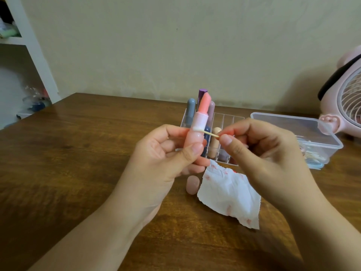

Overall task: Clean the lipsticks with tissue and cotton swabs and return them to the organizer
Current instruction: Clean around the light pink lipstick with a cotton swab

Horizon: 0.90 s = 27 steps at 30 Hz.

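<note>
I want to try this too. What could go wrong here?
The lipstick is wound up and bare. The left hand grips only its base, so a bump from the swab in the right hand might dent or snap it. It could also smear the stained tissue or the table if dropped. The cap lies loose on its side and might roll off.

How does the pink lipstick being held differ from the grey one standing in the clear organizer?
The pink lipstick is uncapped, its coral stick wound up and showing; the grey lipstick is capped. The pink one is gripped in the left hand while a cotton swab touches its collar; the grey one stands untouched in the organizer. Both are roughly upright, rounded tubes.
</note>
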Available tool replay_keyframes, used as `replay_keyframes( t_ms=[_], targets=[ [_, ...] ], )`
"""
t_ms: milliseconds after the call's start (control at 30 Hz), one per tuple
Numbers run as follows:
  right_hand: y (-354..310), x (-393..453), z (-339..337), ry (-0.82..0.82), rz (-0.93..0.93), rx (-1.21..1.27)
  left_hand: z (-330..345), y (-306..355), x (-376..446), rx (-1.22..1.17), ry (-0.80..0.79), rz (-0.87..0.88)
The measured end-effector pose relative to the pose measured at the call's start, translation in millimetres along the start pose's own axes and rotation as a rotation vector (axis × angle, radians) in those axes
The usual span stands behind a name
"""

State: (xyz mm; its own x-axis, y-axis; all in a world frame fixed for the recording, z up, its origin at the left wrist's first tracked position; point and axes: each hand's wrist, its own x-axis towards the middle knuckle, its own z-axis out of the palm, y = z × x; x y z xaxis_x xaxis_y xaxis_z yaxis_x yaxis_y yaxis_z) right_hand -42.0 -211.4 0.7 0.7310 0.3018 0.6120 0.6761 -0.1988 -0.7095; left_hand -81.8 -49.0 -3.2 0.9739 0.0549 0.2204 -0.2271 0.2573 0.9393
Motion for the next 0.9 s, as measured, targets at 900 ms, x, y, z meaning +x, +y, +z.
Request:
replay_keyframes(
  t_ms=[900],
  targets=[
    [0,1,-6,0.017,-0.070,-0.156,0,-2,1,-0.037,-0.047,-0.026]
  ],
)
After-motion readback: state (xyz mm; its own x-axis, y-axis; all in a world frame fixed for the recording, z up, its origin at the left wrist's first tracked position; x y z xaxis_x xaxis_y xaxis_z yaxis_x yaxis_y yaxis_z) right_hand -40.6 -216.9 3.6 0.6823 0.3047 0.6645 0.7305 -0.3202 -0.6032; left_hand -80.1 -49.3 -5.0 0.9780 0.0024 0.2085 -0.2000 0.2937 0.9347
